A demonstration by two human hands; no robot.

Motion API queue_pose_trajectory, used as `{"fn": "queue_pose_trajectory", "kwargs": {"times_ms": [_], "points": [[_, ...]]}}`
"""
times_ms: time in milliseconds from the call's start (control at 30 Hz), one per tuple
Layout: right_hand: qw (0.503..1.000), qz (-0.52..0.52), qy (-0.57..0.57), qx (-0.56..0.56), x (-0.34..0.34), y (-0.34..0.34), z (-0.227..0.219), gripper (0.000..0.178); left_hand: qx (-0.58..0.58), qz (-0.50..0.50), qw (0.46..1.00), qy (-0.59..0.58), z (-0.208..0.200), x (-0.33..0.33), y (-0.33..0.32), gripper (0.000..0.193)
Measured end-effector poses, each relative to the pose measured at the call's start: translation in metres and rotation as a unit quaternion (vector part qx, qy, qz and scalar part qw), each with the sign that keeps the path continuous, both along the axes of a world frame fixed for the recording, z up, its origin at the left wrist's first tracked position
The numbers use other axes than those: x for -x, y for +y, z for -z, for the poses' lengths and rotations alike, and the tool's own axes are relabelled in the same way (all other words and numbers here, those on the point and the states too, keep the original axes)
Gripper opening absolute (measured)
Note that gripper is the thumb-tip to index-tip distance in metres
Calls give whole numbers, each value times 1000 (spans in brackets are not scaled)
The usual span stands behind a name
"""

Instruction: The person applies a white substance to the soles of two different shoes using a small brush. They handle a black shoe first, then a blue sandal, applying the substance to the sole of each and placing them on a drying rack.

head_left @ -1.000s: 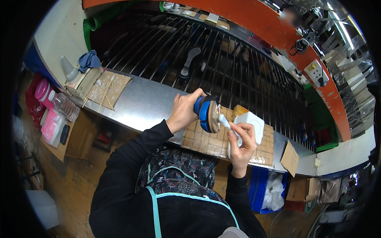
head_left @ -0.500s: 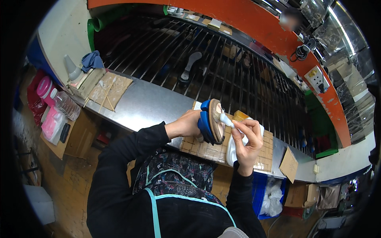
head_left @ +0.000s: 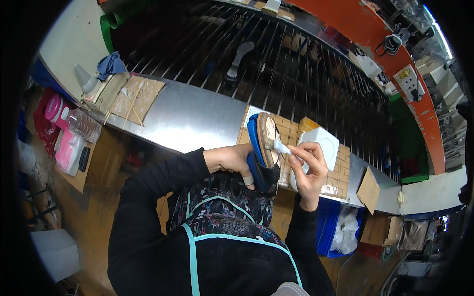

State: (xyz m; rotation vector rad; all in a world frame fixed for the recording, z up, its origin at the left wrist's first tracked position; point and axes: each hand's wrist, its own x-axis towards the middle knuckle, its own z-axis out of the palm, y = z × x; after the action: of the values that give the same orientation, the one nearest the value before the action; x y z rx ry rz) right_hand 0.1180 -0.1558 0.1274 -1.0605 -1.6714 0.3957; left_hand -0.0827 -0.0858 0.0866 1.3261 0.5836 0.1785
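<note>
My left hand [head_left: 234, 162] is closed round a blue shoe last [head_left: 253, 135] with a dark shoe upper [head_left: 267, 175] drawn over it. The underside, with a tan rim and paler middle, is turned to the right. Between thumb and fingers of my right hand [head_left: 310, 170] is a small white applicator [head_left: 280, 146], whose exact kind I cannot make out. Its tip touches the underside near the middle. Behind my right hand stands a white plastic container [head_left: 323, 143], partly hidden by the fingers.
A gridded brown board [head_left: 338, 183] lies on the metal ledge [head_left: 197, 113]. Beyond it run dark metal bars [head_left: 276, 74] with a grey shoe-shaped piece [head_left: 240, 59]. At left, a cardboard sheet [head_left: 136, 102] carries white-tipped sticks. A blue bin [head_left: 330, 232] with plastic bags stands below right.
The shoe on its last has tilted and sits a little lower, more upright. The applicator's tip has moved down along the underside. My view has shifted slightly.
</note>
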Motion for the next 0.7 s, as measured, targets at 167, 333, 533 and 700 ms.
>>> {"fn": "queue_pose_trajectory", "kwargs": {"times_ms": [167, 333, 533, 700], "points": [[999, -12, 19, 30, -1, -6, 15, 19, 89, 22, 996, -16, 8, 3, -8, 62], [999, -21, 19, 42, -4, -8, 24, 20, 98, 45, 993, -44, 23, 2, -10, 66], [998, -42, -9, 46, -16, -8, 23, 20, 162, 55, 985, -18, 38, 4, -12, 65], [998, -30, 1, 53, -14, -4, 21, 19, 191, 50, 980, -20, 44, 3, -17, 71]]}}
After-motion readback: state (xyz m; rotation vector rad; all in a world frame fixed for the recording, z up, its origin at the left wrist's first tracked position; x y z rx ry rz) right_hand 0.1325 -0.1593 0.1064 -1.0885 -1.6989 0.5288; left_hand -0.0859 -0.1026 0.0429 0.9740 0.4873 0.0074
